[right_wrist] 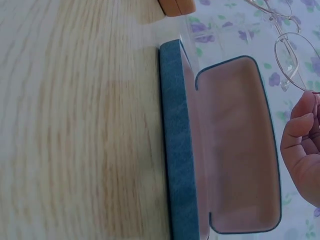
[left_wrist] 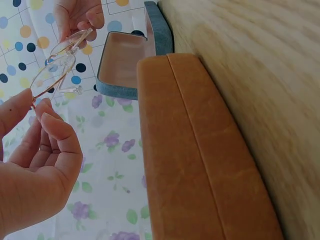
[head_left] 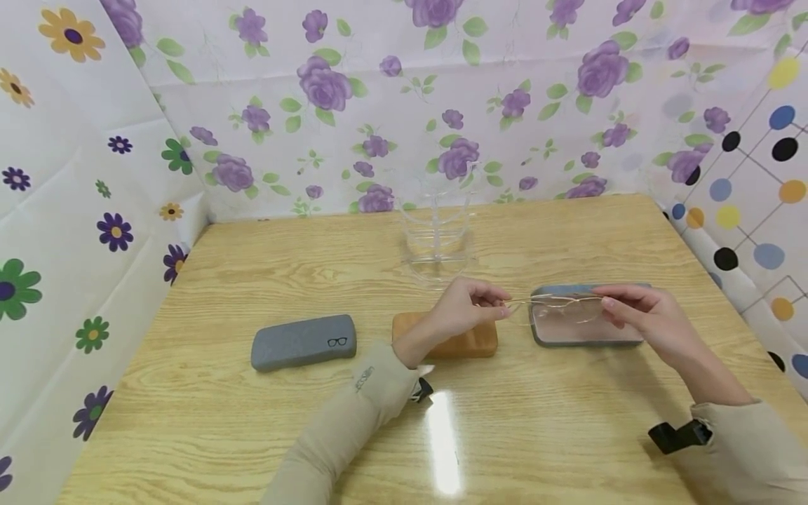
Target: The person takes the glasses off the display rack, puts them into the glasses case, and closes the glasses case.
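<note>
Gold-rimmed eyeglasses [head_left: 562, 304] are held up between the two hands, with their clear lenses and temples showing in both wrist views. My left hand [head_left: 463, 308] pinches one side of the frame between thumb and fingers. At the opposite side, the fingertips of my right hand [head_left: 650, 315] pinch it. Below the eyeglasses lies an open blue glasses case [right_wrist: 180, 150] with a pink lining [right_wrist: 240, 155]. A brown glasses case [left_wrist: 175, 130], its lid closed, rests under the left wrist and is partly covered by it in the head view.
A closed grey glasses case [head_left: 304, 342] with a small glasses print lies at the left on the wooden table [head_left: 208, 407]. Behind the hands stands a clear plastic rack [head_left: 435, 242]. Floral sheets [head_left: 353, 140] line the back and left; a dotted one [head_left: 751, 210] hangs at the right.
</note>
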A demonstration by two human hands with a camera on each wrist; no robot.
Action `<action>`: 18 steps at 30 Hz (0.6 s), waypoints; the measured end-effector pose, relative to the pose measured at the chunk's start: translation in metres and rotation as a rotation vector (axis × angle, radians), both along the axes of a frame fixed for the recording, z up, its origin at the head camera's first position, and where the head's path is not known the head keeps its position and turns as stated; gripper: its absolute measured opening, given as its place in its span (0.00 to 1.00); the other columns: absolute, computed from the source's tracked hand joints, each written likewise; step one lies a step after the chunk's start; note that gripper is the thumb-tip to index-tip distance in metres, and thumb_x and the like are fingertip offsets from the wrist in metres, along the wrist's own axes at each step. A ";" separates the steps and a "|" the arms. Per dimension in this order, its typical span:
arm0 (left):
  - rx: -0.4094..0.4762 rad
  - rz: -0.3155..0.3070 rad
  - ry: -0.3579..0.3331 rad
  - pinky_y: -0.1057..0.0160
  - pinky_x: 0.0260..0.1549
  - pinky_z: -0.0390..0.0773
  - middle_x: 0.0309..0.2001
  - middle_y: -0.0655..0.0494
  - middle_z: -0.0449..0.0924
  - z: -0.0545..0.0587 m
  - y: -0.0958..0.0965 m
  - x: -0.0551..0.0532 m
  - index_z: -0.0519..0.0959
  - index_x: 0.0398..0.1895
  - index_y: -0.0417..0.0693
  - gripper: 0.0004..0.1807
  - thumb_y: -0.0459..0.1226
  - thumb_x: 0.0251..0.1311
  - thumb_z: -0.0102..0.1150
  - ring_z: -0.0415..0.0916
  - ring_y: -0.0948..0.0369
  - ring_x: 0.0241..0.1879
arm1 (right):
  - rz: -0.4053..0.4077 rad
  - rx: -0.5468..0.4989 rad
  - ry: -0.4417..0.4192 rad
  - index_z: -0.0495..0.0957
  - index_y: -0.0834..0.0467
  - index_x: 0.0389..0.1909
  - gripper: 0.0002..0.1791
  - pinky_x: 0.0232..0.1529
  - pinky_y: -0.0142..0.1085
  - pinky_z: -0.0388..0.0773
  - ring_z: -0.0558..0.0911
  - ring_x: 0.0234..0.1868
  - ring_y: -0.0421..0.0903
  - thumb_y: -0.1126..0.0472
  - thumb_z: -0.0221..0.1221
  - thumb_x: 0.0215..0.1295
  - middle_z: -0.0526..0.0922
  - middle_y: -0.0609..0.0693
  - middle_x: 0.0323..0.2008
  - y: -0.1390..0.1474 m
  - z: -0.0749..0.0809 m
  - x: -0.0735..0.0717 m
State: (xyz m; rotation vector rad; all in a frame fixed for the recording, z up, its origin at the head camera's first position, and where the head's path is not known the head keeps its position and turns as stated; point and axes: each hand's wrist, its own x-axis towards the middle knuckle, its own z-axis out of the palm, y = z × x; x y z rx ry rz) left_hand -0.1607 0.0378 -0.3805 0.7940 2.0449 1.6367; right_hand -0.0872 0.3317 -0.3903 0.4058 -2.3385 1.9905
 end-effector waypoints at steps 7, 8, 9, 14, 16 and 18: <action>-0.048 0.019 0.027 0.74 0.26 0.72 0.28 0.55 0.79 -0.003 0.013 0.001 0.81 0.39 0.35 0.11 0.30 0.51 0.64 0.72 0.67 0.26 | -0.037 0.029 -0.025 0.78 0.63 0.47 0.14 0.21 0.35 0.65 0.67 0.23 0.44 0.72 0.50 0.65 0.74 0.49 0.23 0.013 -0.005 -0.001; -0.055 0.021 0.035 0.74 0.26 0.72 0.28 0.54 0.79 -0.004 0.015 0.001 0.81 0.39 0.34 0.11 0.30 0.51 0.64 0.72 0.67 0.26 | -0.041 0.029 -0.027 0.78 0.63 0.47 0.14 0.21 0.35 0.65 0.67 0.23 0.44 0.72 0.50 0.65 0.74 0.49 0.23 0.015 -0.005 -0.001; -0.062 0.022 0.044 0.74 0.25 0.72 0.27 0.54 0.79 -0.005 0.017 0.001 0.81 0.39 0.34 0.11 0.30 0.51 0.64 0.71 0.67 0.25 | -0.044 0.032 -0.030 0.78 0.63 0.47 0.13 0.21 0.35 0.65 0.68 0.23 0.44 0.72 0.50 0.64 0.74 0.48 0.23 0.017 -0.006 -0.001; -0.096 0.032 0.074 0.75 0.23 0.72 0.26 0.55 0.78 -0.009 0.027 0.001 0.81 0.38 0.34 0.11 0.30 0.51 0.64 0.71 0.68 0.24 | -0.083 0.116 -0.054 0.78 0.63 0.47 0.13 0.22 0.35 0.67 0.68 0.23 0.44 0.70 0.52 0.64 0.75 0.47 0.23 0.025 -0.009 0.001; -0.102 0.040 0.066 0.75 0.21 0.71 0.25 0.57 0.78 -0.011 0.030 0.002 0.81 0.38 0.35 0.11 0.31 0.50 0.65 0.71 0.69 0.23 | -0.106 0.178 -0.068 0.78 0.62 0.47 0.12 0.22 0.35 0.68 0.69 0.23 0.44 0.68 0.53 0.64 0.76 0.46 0.24 0.028 -0.010 0.002; -0.106 0.047 0.055 0.74 0.20 0.70 0.24 0.59 0.77 -0.012 0.034 0.003 0.82 0.38 0.35 0.12 0.32 0.50 0.66 0.71 0.67 0.23 | -0.130 0.227 -0.082 0.78 0.61 0.48 0.13 0.23 0.34 0.70 0.70 0.24 0.43 0.67 0.53 0.64 0.77 0.44 0.26 0.031 -0.011 0.003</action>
